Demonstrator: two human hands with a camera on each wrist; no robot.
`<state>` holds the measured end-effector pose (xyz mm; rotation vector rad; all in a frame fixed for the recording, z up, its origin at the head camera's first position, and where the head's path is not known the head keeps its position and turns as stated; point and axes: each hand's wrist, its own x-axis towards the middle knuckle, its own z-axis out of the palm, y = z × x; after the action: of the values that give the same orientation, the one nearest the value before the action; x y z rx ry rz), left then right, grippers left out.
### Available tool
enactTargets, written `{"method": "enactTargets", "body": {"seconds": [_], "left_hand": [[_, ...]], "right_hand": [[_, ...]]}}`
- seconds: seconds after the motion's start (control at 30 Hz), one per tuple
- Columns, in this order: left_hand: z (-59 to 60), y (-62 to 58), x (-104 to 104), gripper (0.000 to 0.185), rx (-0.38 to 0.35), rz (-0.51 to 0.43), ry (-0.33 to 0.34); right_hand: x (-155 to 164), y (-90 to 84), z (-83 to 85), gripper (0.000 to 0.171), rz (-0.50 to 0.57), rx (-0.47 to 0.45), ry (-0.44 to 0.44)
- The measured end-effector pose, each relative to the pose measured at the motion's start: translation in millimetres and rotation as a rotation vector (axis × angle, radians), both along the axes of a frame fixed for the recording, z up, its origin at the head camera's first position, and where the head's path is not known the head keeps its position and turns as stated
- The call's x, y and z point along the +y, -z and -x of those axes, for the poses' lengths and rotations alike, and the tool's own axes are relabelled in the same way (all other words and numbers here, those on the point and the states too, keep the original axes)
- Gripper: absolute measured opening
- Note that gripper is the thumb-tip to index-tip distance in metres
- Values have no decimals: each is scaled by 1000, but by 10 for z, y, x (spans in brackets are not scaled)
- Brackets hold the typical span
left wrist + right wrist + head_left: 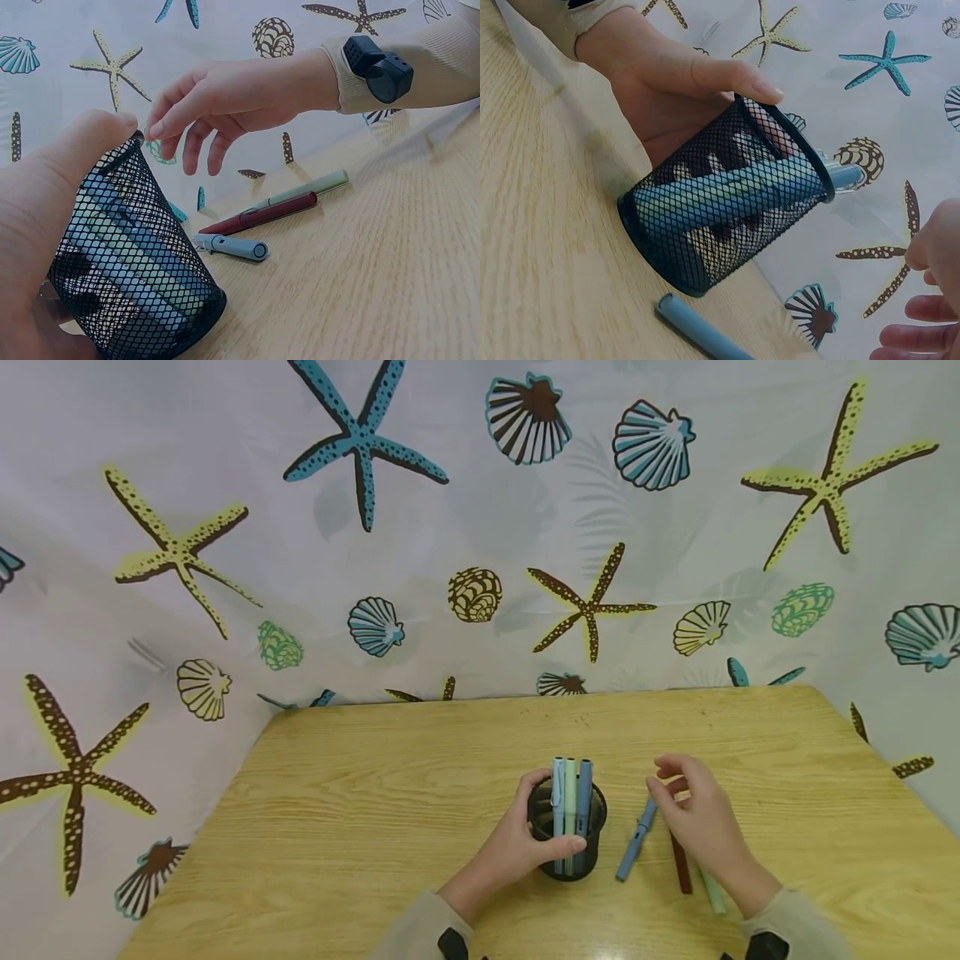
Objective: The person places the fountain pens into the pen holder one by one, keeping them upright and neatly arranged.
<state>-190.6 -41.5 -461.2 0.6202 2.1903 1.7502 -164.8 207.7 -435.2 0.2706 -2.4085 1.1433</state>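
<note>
My left hand [517, 843] grips a black mesh pen holder [150, 240], its thumb across the near side at the rim. Three capped pens stand in the holder: a light blue pen [558, 789], a pale green pen [571, 789] and a darker blue pen [585, 789]. To the right my right hand [701, 818] is raised over the table with loosely bent fingers and nothing in them. Below it lie a blue pen [636, 847], a dark red pen [262, 214] and a pale green pen [307, 187], the last two partly hidden by the hand in the head view.
The wood-grain table [360, 802] reaches back to a white cloth [442, 510] printed with starfish and shells, which also hangs along both sides. A black device [379, 67] is strapped to the right wrist over a light sleeve [442, 64].
</note>
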Motion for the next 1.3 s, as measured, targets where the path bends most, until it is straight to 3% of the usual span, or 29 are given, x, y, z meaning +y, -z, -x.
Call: {"method": "enactTargets", "body": {"seconds": [0.53, 1.3], "left_hand": [[30, -6, 12, 78, 10, -21, 14], [14, -8, -5, 77, -9, -10, 7]], "right_hand": [[287, 31, -28, 29, -23, -92, 32], [411, 165, -77, 33, -159, -244, 63]]}}
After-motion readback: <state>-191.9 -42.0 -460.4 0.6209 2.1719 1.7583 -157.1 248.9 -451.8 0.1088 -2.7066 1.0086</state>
